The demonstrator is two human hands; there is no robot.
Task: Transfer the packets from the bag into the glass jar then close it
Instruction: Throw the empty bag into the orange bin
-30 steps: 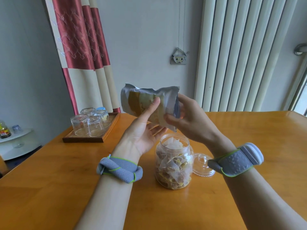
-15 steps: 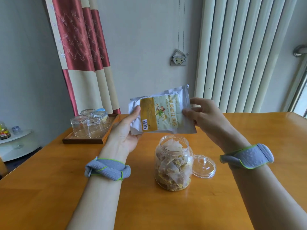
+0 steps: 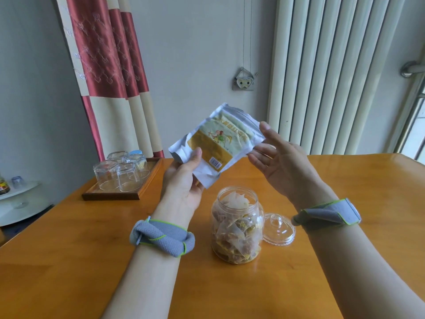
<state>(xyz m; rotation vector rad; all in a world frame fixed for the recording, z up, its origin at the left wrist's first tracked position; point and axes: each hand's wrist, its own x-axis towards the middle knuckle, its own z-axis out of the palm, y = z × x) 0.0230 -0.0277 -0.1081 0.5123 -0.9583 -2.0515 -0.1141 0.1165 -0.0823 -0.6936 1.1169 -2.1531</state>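
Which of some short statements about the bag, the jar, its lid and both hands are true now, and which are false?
1. The left hand holds the bag. True.
2. The lid sits on the jar. False: it lies on the table, right of the jar.
3. The jar is empty. False: packets fill much of it.
4. The fingers of the right hand are straight, not curled round the bag. True.
5. The glasses stand on a wooden tray. True.

Jar (image 3: 236, 226) mouth uncovered; lid (image 3: 278, 231) just beside, perhaps touching
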